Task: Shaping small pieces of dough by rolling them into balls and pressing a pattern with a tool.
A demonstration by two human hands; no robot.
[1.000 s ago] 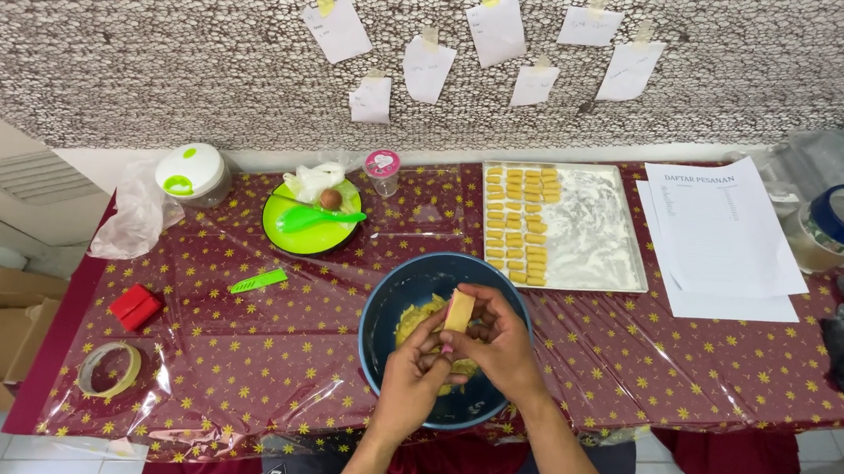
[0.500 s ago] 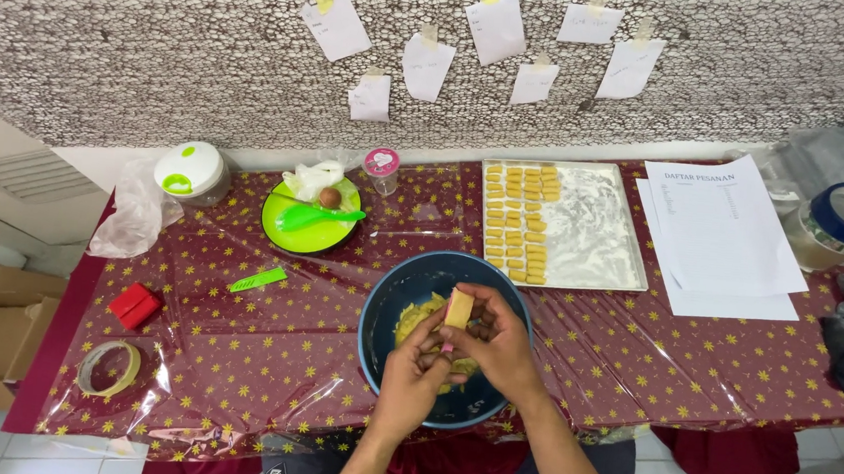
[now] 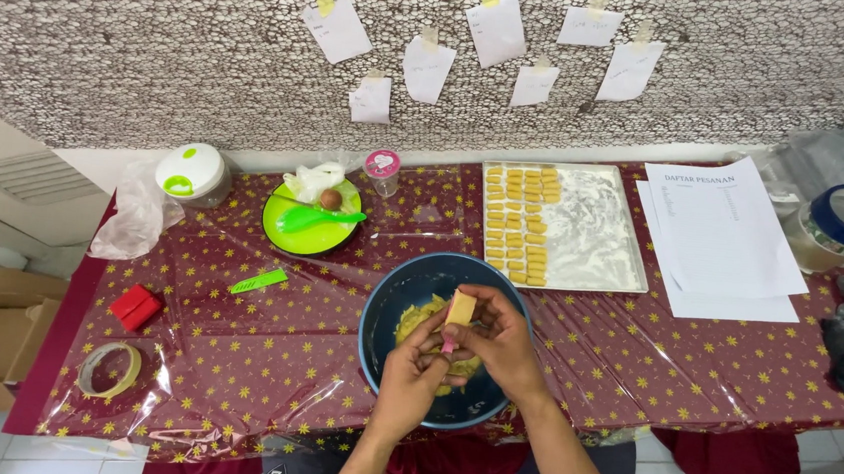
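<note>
Left hand: the left hand point(image 3: 412, 372) is held over the dark blue bowl point(image 3: 385, 309), fingers curled closed around the lower end of the dough piece point(image 3: 461, 308) and what looks like a small pink tool point(image 3: 449, 344).
Right hand: the right hand point(image 3: 500, 341) is cupped against the left, fingers closed on the right side of the same dough piece.
Dough piece: a pale yellow block is held upright between both hands, above the bowl's middle; its top end is left exposed.
Bowl: set at the near edge of the table point(image 3: 231, 372); more yellow dough point(image 3: 419, 317) is seen inside, partly hidden by the hands.
Tray: a rectangular metal tray point(image 3: 598, 231) is placed just beyond the bowl, floured, with rows of small shaped dough pieces point(image 3: 519, 220) lined along its left part.
Plate: a green plate point(image 3: 294, 232) is set left of the tray, bearing a green spoon point(image 3: 315, 219), a brown round item and crumpled white wrap.
Paper: printed sheets point(image 3: 718, 240) are laid right of the tray.
Left side: a green knife-shaped utensil point(image 3: 259, 280), a red box point(image 3: 136, 306) and a roll of tape point(image 3: 108, 370) are spread well apart on the plastic-covered cloth.
Wall: paper notes point(image 3: 427, 69) are taped above the table.
</note>
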